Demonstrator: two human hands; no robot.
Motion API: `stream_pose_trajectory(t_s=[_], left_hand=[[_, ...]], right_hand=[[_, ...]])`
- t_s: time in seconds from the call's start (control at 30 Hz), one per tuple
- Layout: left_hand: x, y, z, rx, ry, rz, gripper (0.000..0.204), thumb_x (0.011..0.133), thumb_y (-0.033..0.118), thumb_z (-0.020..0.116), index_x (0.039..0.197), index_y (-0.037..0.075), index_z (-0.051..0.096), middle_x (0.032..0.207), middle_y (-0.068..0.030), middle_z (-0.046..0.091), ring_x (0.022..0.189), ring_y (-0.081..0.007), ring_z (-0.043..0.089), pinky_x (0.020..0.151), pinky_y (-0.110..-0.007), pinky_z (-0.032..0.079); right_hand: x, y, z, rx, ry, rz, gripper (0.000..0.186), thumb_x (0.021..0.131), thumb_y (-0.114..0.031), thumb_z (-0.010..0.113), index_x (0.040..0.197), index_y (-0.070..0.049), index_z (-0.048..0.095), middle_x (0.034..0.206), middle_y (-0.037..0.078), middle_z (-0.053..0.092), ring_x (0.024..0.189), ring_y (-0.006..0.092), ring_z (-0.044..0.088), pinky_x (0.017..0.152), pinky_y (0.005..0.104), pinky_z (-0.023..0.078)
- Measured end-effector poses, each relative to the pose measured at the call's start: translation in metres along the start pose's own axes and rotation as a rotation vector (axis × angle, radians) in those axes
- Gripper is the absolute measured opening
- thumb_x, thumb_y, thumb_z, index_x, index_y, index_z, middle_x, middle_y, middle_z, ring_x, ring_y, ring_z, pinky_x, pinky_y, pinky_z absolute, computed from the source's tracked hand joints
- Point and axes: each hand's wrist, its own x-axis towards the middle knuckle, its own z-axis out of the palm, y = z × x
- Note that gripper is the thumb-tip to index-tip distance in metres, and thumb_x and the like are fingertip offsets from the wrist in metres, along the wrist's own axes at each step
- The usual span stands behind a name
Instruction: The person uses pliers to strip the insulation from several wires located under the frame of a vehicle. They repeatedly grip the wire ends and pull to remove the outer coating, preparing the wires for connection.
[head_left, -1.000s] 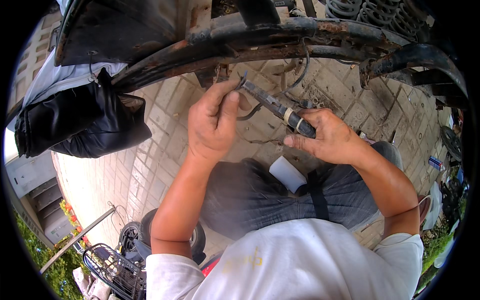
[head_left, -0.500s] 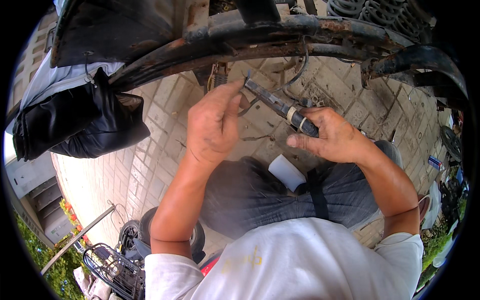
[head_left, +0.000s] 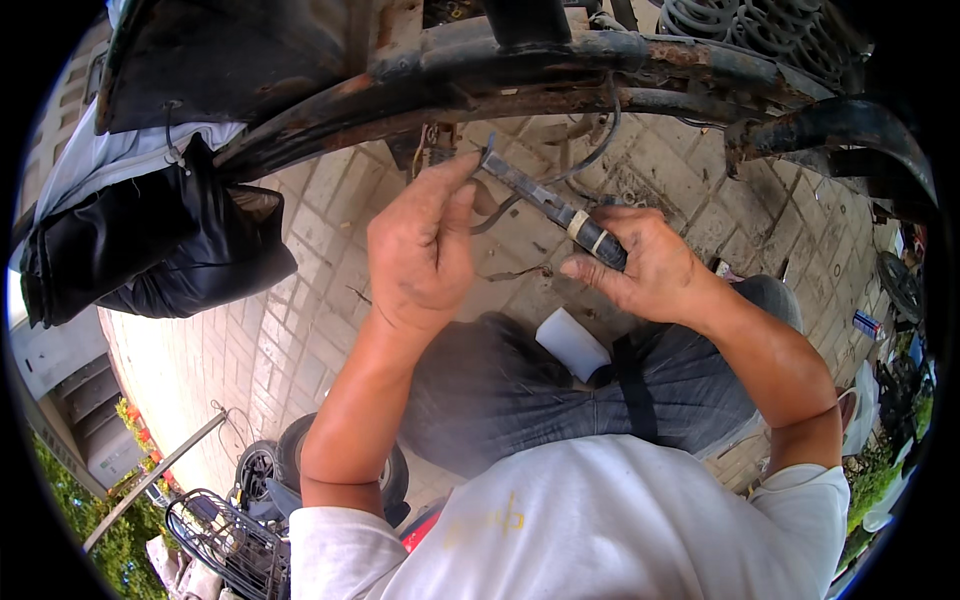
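Our two hands (head_left: 425, 245) have a slim tool (head_left: 540, 197) between them, slanting from the right palm up toward the left fingertips. Its handle lies in our right hand (head_left: 650, 260), while its far end sits just beside the tips of our left fingers. Dark wire (head_left: 500, 213) curves out beside the left hand, under the tool, and a thin bluish end pokes up above those fingertips.

We keep the right thumb and fingers wrapped around the handle, the thumb along its near side. On the left we pinch the wire between thumb and forefinger, the other fingers curled; exactly where they touch it is hidden.

The tool has a narrow, straight grey body with a dark, rounded handle ringed by two pale bands. Beyond both hands arches a black metal frame (head_left: 450, 70), its paint scuffed and rusty, with a cable (head_left: 607, 140) looping down from it. Left of our left hand hangs a bundle of glossy black leathery cloth (head_left: 200, 250). Nearer us, below and between the hands, a smooth white block (head_left: 572, 340) rests against our faded jeans (head_left: 510, 395). Pale paving (head_left: 320, 255), gritty and stained, spreads beneath.
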Motion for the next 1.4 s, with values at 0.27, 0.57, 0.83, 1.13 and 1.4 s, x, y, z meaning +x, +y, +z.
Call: stream_pose_trajectory(t_s=[0.27, 0.57, 0.83, 1.13, 1.4], left_hand=[[-0.001, 0.004, -0.004, -0.070, -0.009, -0.097, 0.022, 0.095, 0.002, 0.050, 0.115, -0.002, 0.059, 0.076, -0.0063, 0.064, 0.064, -0.0062, 0.049, 0.059, -0.019, 0.040], [-0.002, 0.004, -0.003, -0.075, -0.003, -0.104, 0.021, 0.096, 0.003, 0.050, 0.114, -0.002, 0.059, 0.076, -0.0060, 0.064, 0.063, -0.0052, 0.046, 0.058, -0.019, 0.039], [0.000, 0.005, -0.001, -0.066, 0.019, -0.104, 0.021, 0.096, 0.004, 0.050, 0.114, -0.002, 0.059, 0.075, -0.0054, 0.064, 0.062, -0.0051, 0.046, 0.059, -0.019, 0.039], [0.000, 0.004, -0.003, -0.135, 0.035, -0.131, 0.022, 0.096, 0.006, 0.051, 0.116, -0.002, 0.059, 0.075, -0.0056, 0.064, 0.067, -0.0069, 0.051, 0.063, -0.020, 0.042], [0.001, 0.006, -0.002, -0.181, 0.073, -0.183, 0.019, 0.093, 0.003, 0.053, 0.110, -0.003, 0.062, 0.076, -0.0067, 0.064, 0.067, -0.0105, 0.057, 0.063, -0.022, 0.045]], right_hand=[[0.007, 0.005, 0.001, 0.047, -0.050, -0.117, 0.033, 0.081, -0.026, 0.074, 0.071, 0.002, 0.059, 0.070, 0.016, 0.057, 0.069, 0.0312, 0.057, 0.064, 0.0406, 0.046], [0.009, 0.012, -0.001, -0.010, -0.069, -0.169, 0.034, 0.080, -0.027, 0.074, 0.069, 0.001, 0.058, 0.069, 0.016, 0.055, 0.069, 0.0314, 0.057, 0.063, 0.0402, 0.045], [0.008, 0.005, 0.000, 0.035, -0.039, -0.099, 0.033, 0.081, -0.026, 0.073, 0.071, 0.001, 0.059, 0.069, 0.015, 0.055, 0.070, 0.0290, 0.056, 0.063, 0.0394, 0.045], [0.013, 0.008, 0.003, 0.054, -0.028, -0.151, 0.031, 0.081, -0.026, 0.074, 0.070, 0.001, 0.061, 0.070, 0.015, 0.057, 0.070, 0.0290, 0.057, 0.064, 0.0398, 0.046], [0.014, 0.010, 0.010, -0.003, 0.050, -0.134, 0.031, 0.081, -0.025, 0.074, 0.070, 0.001, 0.062, 0.068, 0.015, 0.058, 0.068, 0.0301, 0.059, 0.064, 0.0387, 0.047]])
